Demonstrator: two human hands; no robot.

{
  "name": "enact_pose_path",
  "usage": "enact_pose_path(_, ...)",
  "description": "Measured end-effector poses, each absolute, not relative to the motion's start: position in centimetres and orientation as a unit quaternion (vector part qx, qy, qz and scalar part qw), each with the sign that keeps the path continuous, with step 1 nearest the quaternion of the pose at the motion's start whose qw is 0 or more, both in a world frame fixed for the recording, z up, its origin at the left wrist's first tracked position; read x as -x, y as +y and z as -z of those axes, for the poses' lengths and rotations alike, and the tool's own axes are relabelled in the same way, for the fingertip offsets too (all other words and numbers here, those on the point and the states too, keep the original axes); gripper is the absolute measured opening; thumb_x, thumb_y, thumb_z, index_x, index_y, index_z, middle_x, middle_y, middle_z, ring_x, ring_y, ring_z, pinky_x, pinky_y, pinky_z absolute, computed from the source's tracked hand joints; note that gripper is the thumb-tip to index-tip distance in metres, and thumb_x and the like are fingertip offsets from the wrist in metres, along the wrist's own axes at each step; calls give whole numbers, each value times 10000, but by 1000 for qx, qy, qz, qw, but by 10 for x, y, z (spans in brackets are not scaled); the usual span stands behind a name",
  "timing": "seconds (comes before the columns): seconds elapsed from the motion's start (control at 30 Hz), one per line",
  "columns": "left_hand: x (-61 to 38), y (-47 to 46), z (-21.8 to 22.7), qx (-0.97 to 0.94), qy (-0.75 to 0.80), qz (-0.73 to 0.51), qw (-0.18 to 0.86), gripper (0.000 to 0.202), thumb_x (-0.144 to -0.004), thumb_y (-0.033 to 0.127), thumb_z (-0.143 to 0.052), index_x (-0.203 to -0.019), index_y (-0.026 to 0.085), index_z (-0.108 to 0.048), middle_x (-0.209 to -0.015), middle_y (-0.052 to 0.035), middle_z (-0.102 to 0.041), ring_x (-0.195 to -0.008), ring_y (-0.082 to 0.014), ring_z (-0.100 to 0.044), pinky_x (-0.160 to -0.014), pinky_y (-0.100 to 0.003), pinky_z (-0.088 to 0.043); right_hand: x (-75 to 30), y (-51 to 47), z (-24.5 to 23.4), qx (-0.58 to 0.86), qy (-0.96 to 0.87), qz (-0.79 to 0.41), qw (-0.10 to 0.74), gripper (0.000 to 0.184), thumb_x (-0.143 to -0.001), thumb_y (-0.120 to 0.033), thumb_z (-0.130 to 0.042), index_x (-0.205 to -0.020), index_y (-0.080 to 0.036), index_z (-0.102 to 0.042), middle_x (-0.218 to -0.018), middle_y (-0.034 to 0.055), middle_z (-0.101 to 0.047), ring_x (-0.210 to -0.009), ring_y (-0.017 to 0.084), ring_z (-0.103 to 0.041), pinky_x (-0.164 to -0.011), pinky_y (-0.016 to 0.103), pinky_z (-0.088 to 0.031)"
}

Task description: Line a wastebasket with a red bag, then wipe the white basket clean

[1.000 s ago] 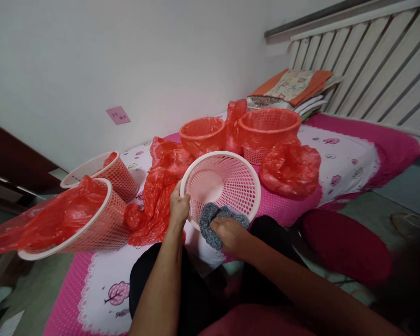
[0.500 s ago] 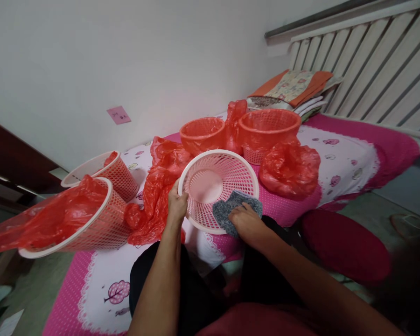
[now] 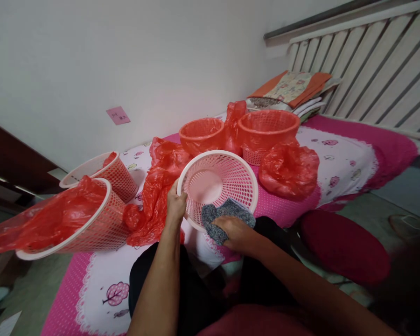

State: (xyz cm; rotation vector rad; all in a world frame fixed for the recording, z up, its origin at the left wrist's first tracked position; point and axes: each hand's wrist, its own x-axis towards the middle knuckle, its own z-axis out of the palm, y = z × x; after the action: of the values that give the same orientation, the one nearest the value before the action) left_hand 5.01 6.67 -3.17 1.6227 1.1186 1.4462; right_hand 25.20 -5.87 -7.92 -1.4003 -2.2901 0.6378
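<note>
A pale pink perforated plastic basket (image 3: 206,185) is tilted with its mouth toward me, in the middle of the view. My left hand (image 3: 177,204) is closed around its left rim. In my right hand (image 3: 234,233) is a bunched grey cloth (image 3: 213,225), pressed over the near rim of the basket. The fingertips of the right hand are partly hidden in the cloth. Left of the basket, a crumpled red plastic bag (image 3: 154,196) lies close to my left wrist.
Two baskets lined with red bags, a left one (image 3: 201,135) and a right one (image 3: 269,123), stand behind. A bunched red bag (image 3: 289,170) lies right. Two more baskets, one near (image 3: 105,228) and one far (image 3: 124,175), lie tipped at left. A dark red stool (image 3: 345,245) stands right.
My right hand has slid the grey cloth leftward and slightly down along the basket's near rim. My left hand keeps its hold on the left rim.
</note>
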Motion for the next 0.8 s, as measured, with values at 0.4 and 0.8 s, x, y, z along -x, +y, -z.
enact_pose_path(0.4, -56, 58, 24, -636, 399, -553, 362, 569, -707, 247, -676, -1268, 160, -707, -1255, -106, -764, -1181, -294, -707, -1107, -447, -530, -236, -59, 70, 540, -817, -147, 136, 690, -755, -44, -610, -1440, -131, -626, -1402, 170, -710, -1265, 367, -638, -1043, 461, -482)
enact_pose_path(0.8, -53, 47, 25, -637, 434, -558, 306, 638, -685, 117, -537, -1299, 182, -699, -1204, -63, -769, -1082, -248, -734, -1063, -394, -558, -212, -61, 60, 469, -811, -238, 255, 609, -761, -74, -551, -1359, -111, -661, -1379, 167, -708, -1276, 311, -629, -1135, 411, -448)
